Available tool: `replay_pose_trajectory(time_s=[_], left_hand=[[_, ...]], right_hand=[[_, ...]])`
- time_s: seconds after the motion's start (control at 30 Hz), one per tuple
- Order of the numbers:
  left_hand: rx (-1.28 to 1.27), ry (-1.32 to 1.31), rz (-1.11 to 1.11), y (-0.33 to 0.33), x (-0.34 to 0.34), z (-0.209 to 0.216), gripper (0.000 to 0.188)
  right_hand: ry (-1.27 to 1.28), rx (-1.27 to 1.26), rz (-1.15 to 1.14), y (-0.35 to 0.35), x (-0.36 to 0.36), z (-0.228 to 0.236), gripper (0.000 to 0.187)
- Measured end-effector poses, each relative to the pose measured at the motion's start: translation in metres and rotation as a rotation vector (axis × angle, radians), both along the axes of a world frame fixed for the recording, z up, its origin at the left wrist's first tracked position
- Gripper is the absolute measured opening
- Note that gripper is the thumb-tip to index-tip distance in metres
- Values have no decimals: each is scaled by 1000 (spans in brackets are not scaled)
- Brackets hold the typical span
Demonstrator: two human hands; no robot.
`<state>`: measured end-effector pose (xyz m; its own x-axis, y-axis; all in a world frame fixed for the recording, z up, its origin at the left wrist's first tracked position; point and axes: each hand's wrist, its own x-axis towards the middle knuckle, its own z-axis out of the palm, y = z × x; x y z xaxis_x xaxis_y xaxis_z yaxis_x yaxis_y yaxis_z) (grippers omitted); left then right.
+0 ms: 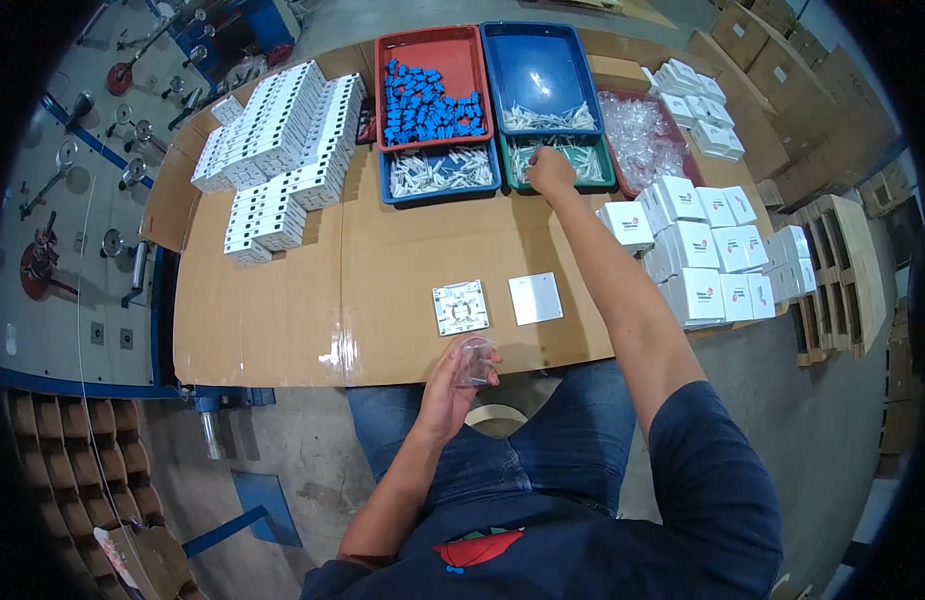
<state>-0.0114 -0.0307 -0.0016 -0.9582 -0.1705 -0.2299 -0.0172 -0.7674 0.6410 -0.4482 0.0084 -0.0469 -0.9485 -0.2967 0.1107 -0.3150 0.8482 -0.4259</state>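
Nearest: left hand [451,385] just off the near edge of the cardboard-covered table [283,340], fingers curled around a small clear plastic bag [476,360], pinching it at its edge.

On the table just beyond the bag, two square plates side by side — a white switch back plate [461,306] showing its moulded inner side, and to its right a plain white cover plate [535,298], lying flat, apart from each other.

Right arm stretched far forward; right hand [551,170] sits in the green tray [605,180], fingers bunched down among small white parts [583,158]. Whether it pinches one — cannot tell.

Left of the green tray, a blue tray [388,187] with more white pieces. Behind these, a red tray [430,40] holding blue pieces [428,105], and a larger blue tray [538,65], mostly bare, white bits along its near side.

Far left: stacks of white boxes [283,150]. Right side: more white cartons [713,250], and a heap of clear bags [638,130] beside the trays.
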Motion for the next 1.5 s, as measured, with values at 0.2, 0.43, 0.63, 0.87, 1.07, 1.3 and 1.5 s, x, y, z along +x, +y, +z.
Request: replay_pose_trajectory(time_s=[0.2,0.43,0.63,0.87,1.07,1.3,1.5], left_hand=[[17,-36,29,2,-2,-6,45],[34,2,37,3,-10,-1,55],[62,54,12,9,-16,11,57],[-21,91,2,16,-7,18,54],[-53,26,28,18,-1,22,59],[-154,98,-144,9,8,34,70],[-230,10,-100,0,3,28,84]], right_hand=[[-125,-370,-9,27,-4,23,24],[-463,-907,251,68,130,95,22],[-599,-965,381,105,257,119,18],[-482,-635,455,112,312,144,11],[-362,-600,790,115,314,141,12],[-523,-629,705,110,308,156,8],[-541,-715,716,107,304,158,8]])
